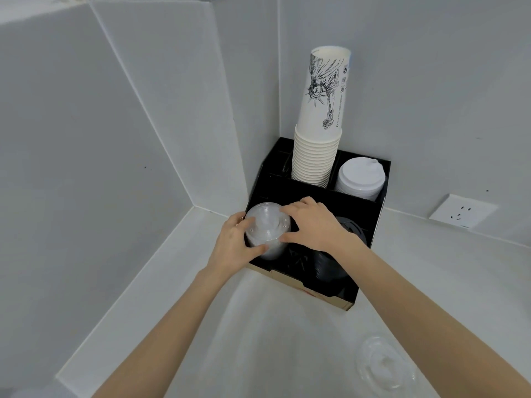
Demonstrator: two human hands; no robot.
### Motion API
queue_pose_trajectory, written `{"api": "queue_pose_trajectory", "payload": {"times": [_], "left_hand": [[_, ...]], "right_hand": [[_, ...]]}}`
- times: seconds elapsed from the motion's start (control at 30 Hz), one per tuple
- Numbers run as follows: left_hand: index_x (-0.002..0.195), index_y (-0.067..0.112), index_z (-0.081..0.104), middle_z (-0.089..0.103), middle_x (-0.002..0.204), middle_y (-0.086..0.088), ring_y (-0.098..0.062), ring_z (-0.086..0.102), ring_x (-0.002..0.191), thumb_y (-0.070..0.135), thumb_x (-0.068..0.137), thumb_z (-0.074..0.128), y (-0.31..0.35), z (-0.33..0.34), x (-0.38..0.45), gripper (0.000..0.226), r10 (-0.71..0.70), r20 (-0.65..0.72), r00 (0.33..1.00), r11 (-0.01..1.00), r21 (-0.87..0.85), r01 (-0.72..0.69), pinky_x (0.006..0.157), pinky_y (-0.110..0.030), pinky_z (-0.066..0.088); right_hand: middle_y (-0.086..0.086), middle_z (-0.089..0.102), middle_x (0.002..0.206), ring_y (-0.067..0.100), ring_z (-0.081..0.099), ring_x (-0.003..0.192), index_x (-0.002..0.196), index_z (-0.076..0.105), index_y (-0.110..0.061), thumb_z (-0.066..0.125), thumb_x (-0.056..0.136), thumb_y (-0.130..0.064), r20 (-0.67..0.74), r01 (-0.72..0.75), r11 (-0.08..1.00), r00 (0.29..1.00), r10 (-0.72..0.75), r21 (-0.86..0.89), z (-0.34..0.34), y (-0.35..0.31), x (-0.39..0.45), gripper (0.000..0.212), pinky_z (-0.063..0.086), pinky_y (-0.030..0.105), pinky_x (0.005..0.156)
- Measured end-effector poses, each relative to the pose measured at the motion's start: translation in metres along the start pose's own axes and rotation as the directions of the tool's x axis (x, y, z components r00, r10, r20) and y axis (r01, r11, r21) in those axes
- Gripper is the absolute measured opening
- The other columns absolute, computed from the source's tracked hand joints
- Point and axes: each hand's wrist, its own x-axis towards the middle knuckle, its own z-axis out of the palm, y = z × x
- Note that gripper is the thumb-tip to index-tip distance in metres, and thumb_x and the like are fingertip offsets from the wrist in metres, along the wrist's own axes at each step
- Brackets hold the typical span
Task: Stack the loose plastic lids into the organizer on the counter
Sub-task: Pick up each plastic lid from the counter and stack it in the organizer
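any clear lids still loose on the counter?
Yes, one clear lid lies on the counter, apart from the organizer.

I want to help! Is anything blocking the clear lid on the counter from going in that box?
Nothing visible lies between the loose clear lid and the black organizer. Only bare counter and the right forearm above it.

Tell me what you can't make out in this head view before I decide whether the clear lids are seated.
- Base of the clear lid stack: covered by the left hand and right hand, so seating is unclear.
- Black lids: partly hidden by the right forearm.
- Organizer rear-left compartment: too dark to read.
- Loose clear lids on the counter: transparent and blurred, so the count is unclear.
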Motion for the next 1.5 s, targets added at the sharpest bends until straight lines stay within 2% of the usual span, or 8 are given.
{"api": "queue_pose_trajectory", "payload": {"times": [0.27,0.4,0.53,0.63,0.9,1.0,1.23,1.5], "left_hand": [[0.126,0.017,0.044,0.04,0.14,-0.009,-0.023,0.032,0.13,0.029,0.067,0.076,0.024,0.006,-0.034,0.068,0.141,-0.098,0.985,0.989,-0.039,-0.145,0.105,-0.025,0.023],[0.121,0.019,0.049,0.05,0.129,-0.003,-0.015,0.039,0.121,0.029,0.067,0.076,0.05,0.016,-0.063,0.061,0.251,-0.085,0.964,0.961,-0.099,-0.259,0.102,-0.024,0.03],[0.124,0.023,0.046,0.048,0.128,0.001,-0.011,0.039,0.12,0.03,0.07,0.073,0.066,0.033,-0.101,0.061,0.327,0.069,0.942,0.935,-0.166,-0.313,0.099,-0.018,0.027],[0.124,0.025,0.045,0.049,0.128,0.002,-0.01,0.043,0.116,0.033,0.069,0.074,0.066,0.051,-0.128,0.062,0.339,0.171,0.925,0.931,-0.2,-0.304,0.097,-0.022,0.034],[0.123,0.021,0.046,0.045,0.129,0.0,-0.014,0.042,0.12,0.033,0.064,0.078,0.06,0.101,-0.187,0.068,0.275,0.37,0.887,0.954,-0.221,-0.203,0.103,-0.029,0.037],[0.124,0.018,0.046,0.042,0.131,0.0,-0.014,0.039,0.123,0.033,0.063,0.078,0.057,0.117,-0.205,0.07,0.24,0.433,0.869,0.966,-0.197,-0.169,0.104,-0.025,0.033],[0.124,0.013,0.045,0.04,0.134,-0.005,-0.019,0.033,0.127,0.032,0.064,0.077,0.044,0.139,-0.232,0.071,0.207,0.475,0.855,0.978,-0.11,-0.176,0.097,-0.012,0.019],[0.123,0.009,0.045,0.039,0.134,-0.01,-0.025,0.031,0.127,0.023,0.062,0.078,0.044,0.143,-0.239,0.071,0.226,0.435,0.872,0.974,-0.093,-0.205,0.098,-0.015,0.019]], "right_hand": [[0.007,0.056,0.128,0.023,0.039,0.124,0.127,0.047,-0.013,0.063,0.084,-0.025,-0.333,0.082,0.962,0.943,0.01,0.26,-0.008,-0.001,-0.062,0.048,0.034,0.033,0.105],[0.004,0.058,0.125,0.02,0.044,0.121,0.124,0.05,-0.015,0.064,0.084,-0.022,-0.398,0.07,0.942,0.914,0.071,0.328,-0.002,-0.004,-0.117,0.044,0.035,0.027,0.102],[0.001,0.056,0.128,0.017,0.045,0.12,0.127,0.047,-0.018,0.062,0.085,-0.027,-0.36,0.0,0.939,0.923,0.132,0.343,0.02,-0.001,-0.172,0.046,0.034,0.023,0.098],[0.0,0.054,0.13,0.015,0.046,0.12,0.13,0.044,-0.021,0.059,0.087,-0.03,-0.294,-0.073,0.915,0.934,0.201,0.396,0.043,0.002,-0.208,0.046,0.034,0.022,0.097],[0.002,0.051,0.13,0.016,0.046,0.119,0.127,0.044,-0.019,0.062,0.084,-0.032,-0.112,-0.29,0.802,0.909,0.402,0.523,0.105,-0.001,-0.279,0.049,0.033,0.021,0.094],[0.001,0.05,0.131,0.017,0.042,0.122,0.126,0.046,-0.018,0.063,0.083,-0.036,-0.043,-0.354,0.777,0.898,0.438,0.521,0.124,-0.004,-0.299,0.05,0.031,0.02,0.094],[0.0,0.05,0.127,0.017,0.038,0.12,0.123,0.047,-0.018,0.071,0.072,-0.045,0.041,-0.412,0.771,0.892,0.45,0.486,0.142,-0.014,-0.325,0.063,0.035,0.026,0.1],[0.003,0.048,0.127,0.021,0.039,0.119,0.123,0.049,-0.015,0.08,0.062,-0.032,0.019,-0.374,0.832,0.915,0.402,0.41,0.152,-0.014,-0.325,0.07,0.03,0.02,0.097]]}}
